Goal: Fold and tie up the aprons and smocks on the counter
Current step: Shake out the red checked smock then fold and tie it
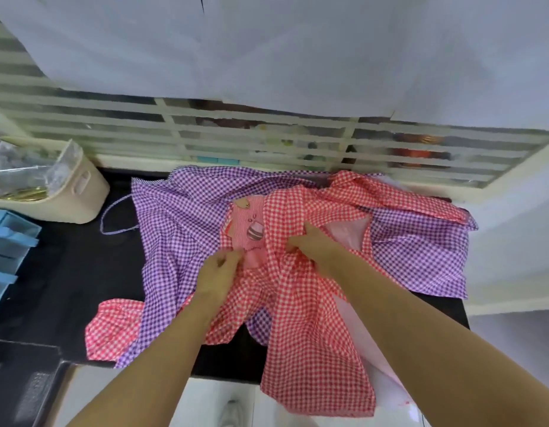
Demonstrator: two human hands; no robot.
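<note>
now left hand (219,274) and right hand (316,246) pinch the red gingham smock (300,328) with curled fingers.

Two bare arms on my head feed

From here I see the left forearm (162,349) and the right forearm (421,328) uncovered from the bottom edge of the view up to the wrists. The left hand (219,272) and the right hand (313,245) are bare too. Their fingers (228,257) are slightly blurred, so I cannot make out the nails.
</note>
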